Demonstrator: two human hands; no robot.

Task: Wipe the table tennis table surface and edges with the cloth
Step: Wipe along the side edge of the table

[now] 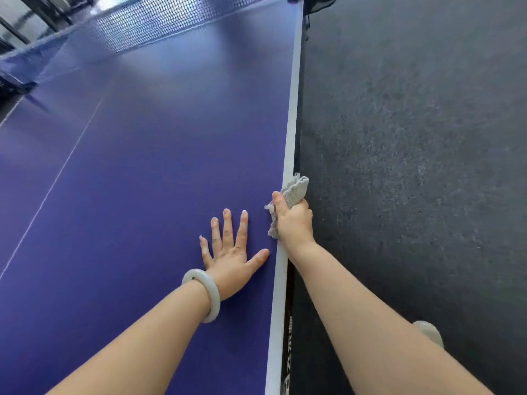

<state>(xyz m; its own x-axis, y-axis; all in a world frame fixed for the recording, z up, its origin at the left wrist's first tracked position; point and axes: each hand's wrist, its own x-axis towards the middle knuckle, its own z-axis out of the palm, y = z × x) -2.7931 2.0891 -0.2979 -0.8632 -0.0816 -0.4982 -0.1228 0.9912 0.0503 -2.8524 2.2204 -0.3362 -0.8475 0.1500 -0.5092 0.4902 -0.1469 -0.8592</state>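
Head view, and the right hand (293,220) has its fingers wrapped tight round the grey cloth (293,189), pressing it against the white edge (289,132) of the blue table (156,143). Left hand (231,252) lies flat, fingers spread, holding nothing — a pale bangle (204,295) on the wrist, net (159,24) far ahead.

From my end I see a dark grey floor (413,138) filling the right side of the view. Its surface is speckled and rough, with paler scuffed streaks across it. A narrow strip of dark floor also shows at the far left edge. In the top left corner, dark slanted bars (42,15) stand against a bright pale patch (12,7). That corner is blurred, so I cannot tell what the bars belong to.
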